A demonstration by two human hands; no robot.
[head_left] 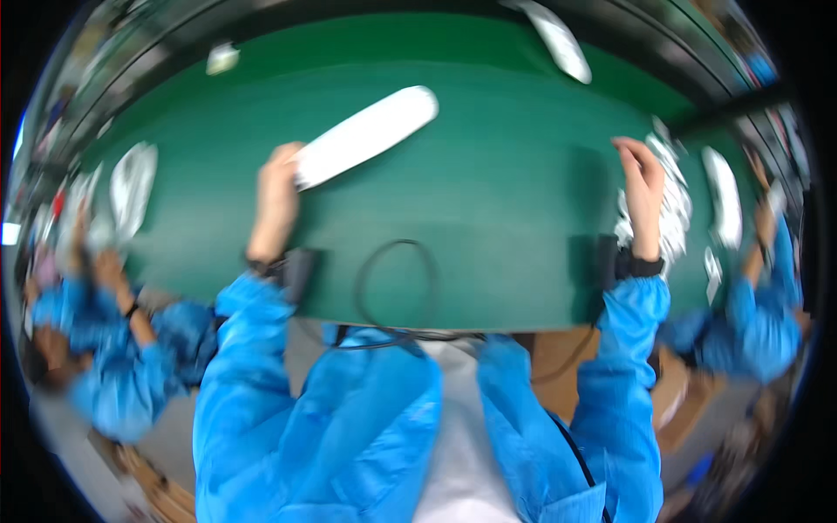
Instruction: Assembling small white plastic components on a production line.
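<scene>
My left hand is closed on one end of a long white flat piece with a rounded tip. The piece slants up and to the right above the green work surface; its exact kind cannot be made out. My right hand is open, with its fingers partly bent and nothing seen in it. Beside and partly behind that hand lies a heap of crumpled, shiny white pieces. Both hands are slightly smeared by motion.
A dark cable loops at the table's near edge. Further white pieces lie at the far edge, the left and the right. A small pale item is far left. People in blue work at both sides.
</scene>
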